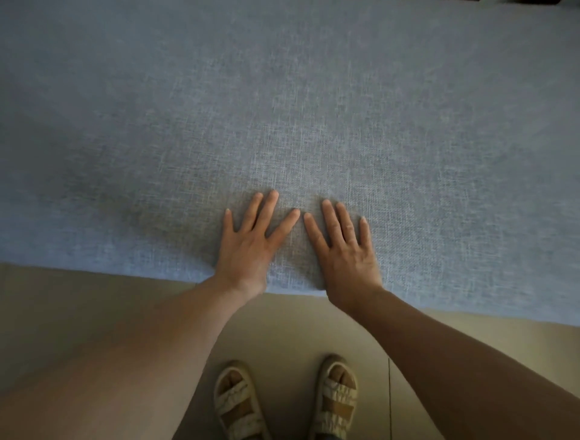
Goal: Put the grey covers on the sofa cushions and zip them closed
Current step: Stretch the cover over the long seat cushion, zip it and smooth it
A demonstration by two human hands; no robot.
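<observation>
A large cushion in a grey woven cover (282,110) fills the upper two thirds of the head view, its near edge running across the frame just above my feet. My left hand (251,241) lies flat on the cover near that edge, palm down, fingers spread. My right hand (342,248) lies flat beside it in the same way, the two index fingertips almost touching. Neither hand holds anything. No zip shows on the visible fabric.
Beige tiled floor (94,307) runs below the cushion's edge. My two feet in strapped sandals (282,405) stand on it close to the cushion. A dark object sits at the top right corner (533,1).
</observation>
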